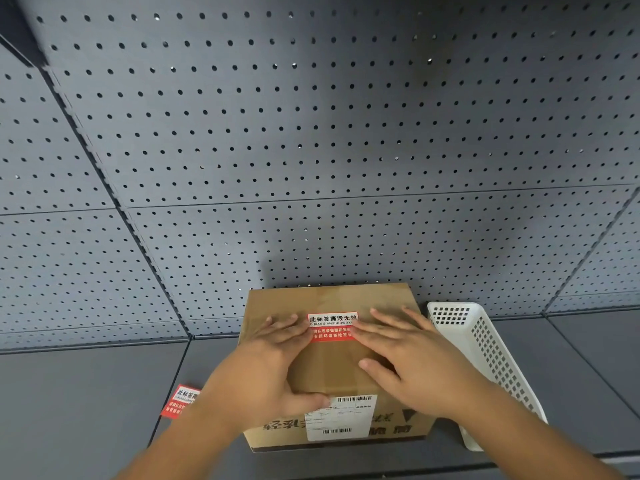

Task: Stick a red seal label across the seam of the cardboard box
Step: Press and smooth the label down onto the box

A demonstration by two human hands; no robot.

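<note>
Both grips flat beside red seal label (333, 326) on cardboard box (329, 368).

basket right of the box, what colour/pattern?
White basket, its walls perforated with a grid of small square holes. Head view, the only one.

Brown cardboard box (332, 372); red-white seal label (331, 326); white perforated basket (485, 344); grey pegboard (311, 133), dark hole grid.
</note>
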